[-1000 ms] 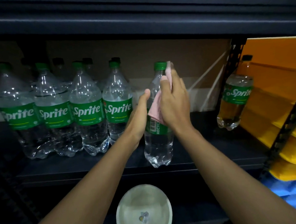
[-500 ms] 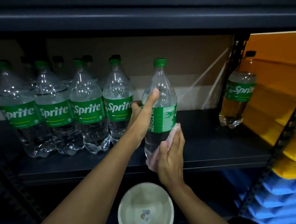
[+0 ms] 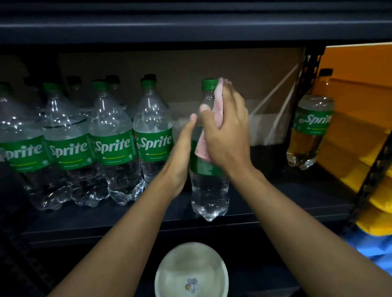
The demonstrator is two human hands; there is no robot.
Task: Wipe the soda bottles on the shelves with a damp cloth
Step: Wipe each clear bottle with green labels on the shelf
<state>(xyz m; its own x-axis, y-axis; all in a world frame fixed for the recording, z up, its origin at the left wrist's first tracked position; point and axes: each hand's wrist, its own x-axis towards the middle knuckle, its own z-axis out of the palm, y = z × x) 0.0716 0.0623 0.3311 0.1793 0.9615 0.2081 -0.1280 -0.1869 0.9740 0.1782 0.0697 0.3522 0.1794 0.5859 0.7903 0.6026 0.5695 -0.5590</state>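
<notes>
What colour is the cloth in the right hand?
Pale pink, seen in the head view, where the right hand holds the cloth against the bottle.

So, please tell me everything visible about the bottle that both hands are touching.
The clear plastic bottle stands upright on the dark shelf, apart from the other bottles. It has a green cap, a green label and colourless liquid. The right hand holds a pink cloth against its neck; the left hand rests flat on its side.
</notes>
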